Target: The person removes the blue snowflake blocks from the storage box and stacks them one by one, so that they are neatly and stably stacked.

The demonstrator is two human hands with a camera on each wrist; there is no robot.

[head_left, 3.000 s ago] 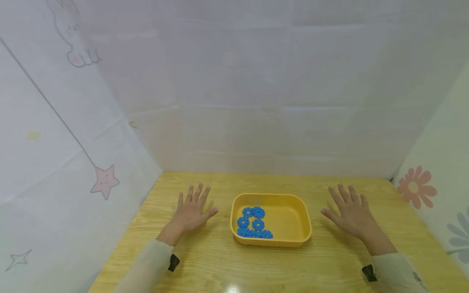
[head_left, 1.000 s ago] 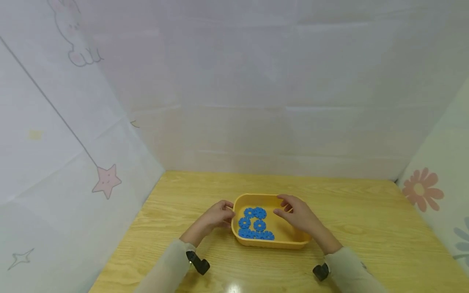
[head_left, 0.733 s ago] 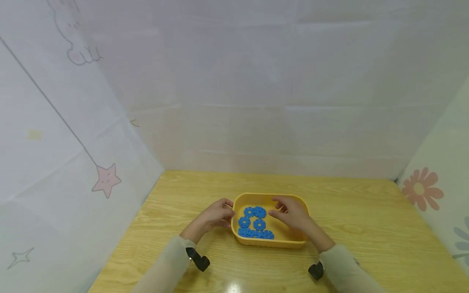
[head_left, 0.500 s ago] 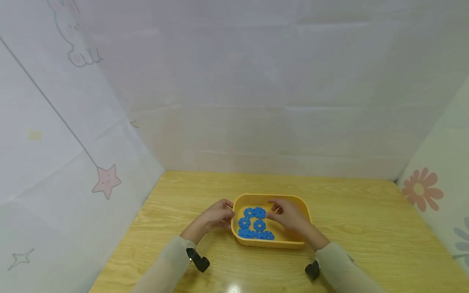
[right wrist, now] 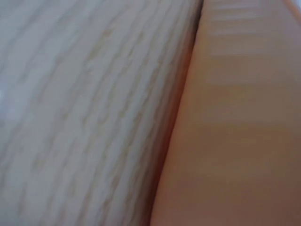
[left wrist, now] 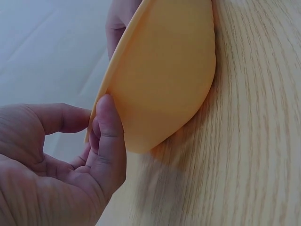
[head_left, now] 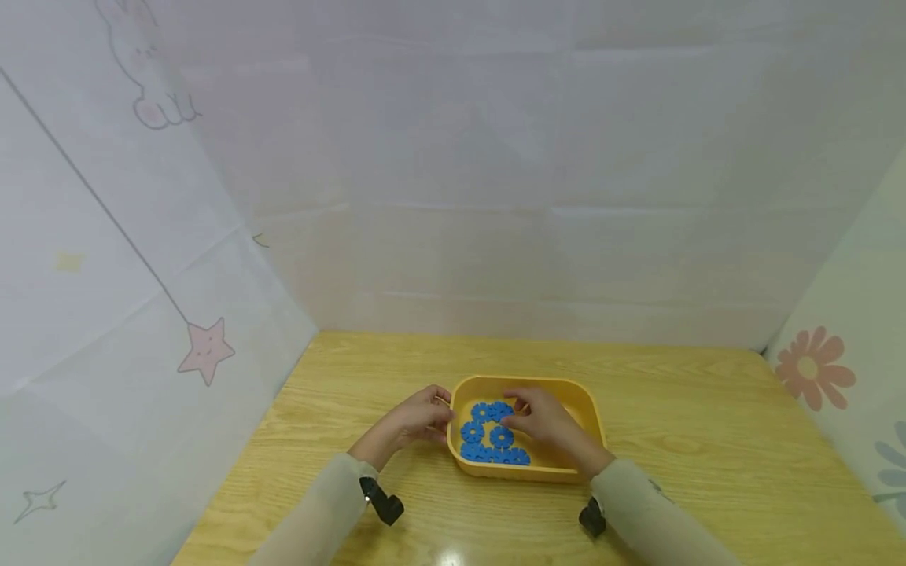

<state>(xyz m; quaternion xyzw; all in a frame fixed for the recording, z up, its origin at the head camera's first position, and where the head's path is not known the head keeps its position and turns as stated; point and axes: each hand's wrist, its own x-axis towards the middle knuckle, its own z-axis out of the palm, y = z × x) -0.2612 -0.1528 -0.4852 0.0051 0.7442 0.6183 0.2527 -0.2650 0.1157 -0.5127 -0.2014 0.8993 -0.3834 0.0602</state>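
Lying nearest are two pale sleeves [head_left: 311, 503], with two black wrist devices [head_left: 382, 501], one per arm. One yellow tray [head_left: 524, 472] rests on the table [head_left: 672, 409], its base down. Of the two hands, the left hand [head_left: 416, 417] pinches the tray's left rim between thumb and fingers; the right hand [head_left: 543, 417] is inside the tray, fingers bent, thumb and forefinger spread apart beside the blue discs [head_left: 501, 437]. Contact there cannot be determined. At least seven notched discs are visible, all in the tray's left part: two single ones in the middle, the others overlapping, which prevents an exact count. Right hand and forearm obstruct the tray's right portion. Beyond the table hangs one plain sheet [head_left: 453, 157]. Side panels bear one pink star [head_left: 206, 348], one rabbit [head_left: 152, 67] and two flowers [head_left: 814, 368], the second cut by the frame edge.
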